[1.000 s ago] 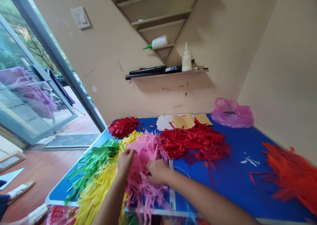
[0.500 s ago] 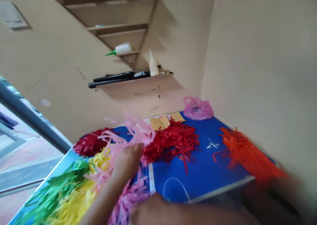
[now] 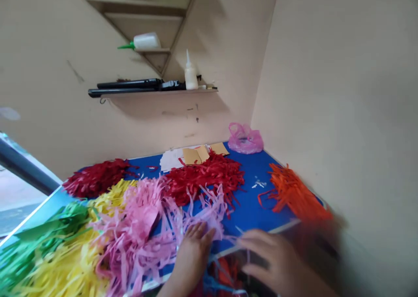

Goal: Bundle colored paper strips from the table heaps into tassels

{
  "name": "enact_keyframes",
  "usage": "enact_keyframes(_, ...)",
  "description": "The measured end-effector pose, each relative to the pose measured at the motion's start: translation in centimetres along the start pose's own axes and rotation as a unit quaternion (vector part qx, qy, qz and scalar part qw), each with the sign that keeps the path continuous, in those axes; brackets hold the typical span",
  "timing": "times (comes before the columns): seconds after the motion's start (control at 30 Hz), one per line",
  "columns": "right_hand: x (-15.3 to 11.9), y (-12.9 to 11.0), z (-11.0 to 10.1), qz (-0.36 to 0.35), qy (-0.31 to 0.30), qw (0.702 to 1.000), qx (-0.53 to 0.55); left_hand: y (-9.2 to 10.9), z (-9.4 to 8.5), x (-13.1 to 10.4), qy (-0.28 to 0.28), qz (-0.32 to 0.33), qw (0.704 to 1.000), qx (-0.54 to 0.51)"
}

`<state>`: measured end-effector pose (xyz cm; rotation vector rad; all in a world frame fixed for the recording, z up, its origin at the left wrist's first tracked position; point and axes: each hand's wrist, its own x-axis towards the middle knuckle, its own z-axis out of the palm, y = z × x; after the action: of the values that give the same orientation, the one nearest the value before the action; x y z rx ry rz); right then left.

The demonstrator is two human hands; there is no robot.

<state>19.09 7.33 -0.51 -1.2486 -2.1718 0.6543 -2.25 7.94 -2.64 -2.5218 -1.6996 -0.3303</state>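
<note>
My left hand (image 3: 196,244) lies palm down on a light pink fringed paper strip (image 3: 214,214) near the table's front edge. Its fingers are stretched out on the paper. My right hand (image 3: 274,255), blurred, hovers just right of the strip's end with thumb and fingers apart. A thin pale strand shows by its fingertips; whether they touch it I cannot tell. Left of my left hand sits a heap of pink fringed paper (image 3: 140,218). A red fringed bundle (image 3: 205,175) lies behind the strip.
Yellow fringe (image 3: 68,266), green fringe (image 3: 42,236) and a dark red bundle (image 3: 98,177) cover the left side. Orange fringe (image 3: 290,188) lies at right. Brown card pieces (image 3: 194,155) and a pink plastic bag (image 3: 244,139) sit at the back. A wall shelf (image 3: 156,93) holds a glue bottle (image 3: 191,75).
My left hand has come down from above the pink heap to the right, onto the light pink strip. My right hand has moved right, its fingers now spread. The view has shifted.
</note>
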Motion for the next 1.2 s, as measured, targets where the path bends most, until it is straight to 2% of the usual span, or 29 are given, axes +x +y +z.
enact_keyframes(0.1,2.8,0.5,1.3,-0.058,-0.020,0.994,-0.092,0.4,1.2,0.2,-0.002,0.000,0.999,0.032)
enact_keyframes(0.17,4.8,1.0,3.0,-0.084,-0.033,0.986,-0.143,-0.2,2.1,-0.1,0.009,-0.031,0.998,0.045)
enact_keyframes(0.27,6.7,2.0,5.2,-0.092,-0.010,0.984,-0.153,-1.4,2.7,-1.1,0.008,-0.102,0.994,0.045)
enact_keyframes(0.4,6.9,3.4,5.6,-0.100,0.013,0.984,-0.149,-3.0,1.2,-3.3,-0.009,-0.239,0.969,0.070)
enact_keyframes(0.47,6.5,3.6,5.3,-0.099,0.003,0.984,-0.146,-3.1,0.1,-4.3,0.009,-0.273,0.958,0.092)
enact_keyframes(0.53,6.2,3.3,5.1,-0.090,-0.005,0.985,-0.147,-2.3,-0.6,-4.7,0.053,-0.246,0.962,0.103)
enact_keyframes(0.63,6.0,2.4,5.3,-0.088,-0.012,0.984,-0.157,-0.4,-0.2,-3.6,0.085,-0.118,0.988,0.057)
enact_keyframes(0.7,6.2,1.9,5.6,-0.092,-0.007,0.981,-0.171,0.1,1.2,-2.3,0.086,-0.078,0.993,0.012)
enact_keyframes(0.77,6.6,2.1,5.6,-0.083,0.002,0.978,-0.191,-0.2,3.5,-1.4,0.110,-0.072,0.991,-0.014)
enact_keyframes(0.87,7.5,3.6,3.8,-0.036,0.009,0.971,-0.235,-1.3,7.2,-1.2,0.153,-0.069,0.986,-0.021)
enact_keyframes(0.97,7.1,5.6,-0.6,0.029,-0.009,0.958,-0.285,-1.9,9.0,-1.9,0.151,-0.056,0.987,-0.014)
enact_keyframes(1.03,5.9,6.1,-4.6,0.073,-0.024,0.952,-0.298,-1.5,8.5,-2.2,0.142,-0.041,0.989,-0.009)
enact_keyframes(1.1,4.2,5.3,-8.1,0.076,-0.032,0.962,-0.260,-0.6,6.7,-2.2,0.119,-0.042,0.992,-0.014)
enact_keyframes(1.17,2.7,3.4,-9.7,0.006,-0.072,0.983,-0.168,0.4,4.5,-1.8,0.090,-0.057,0.994,-0.020)
enact_keyframes(1.2,2.1,2.2,-9.5,-0.037,-0.102,0.987,-0.119,0.8,3.5,-1.6,0.078,-0.059,0.995,-0.022)
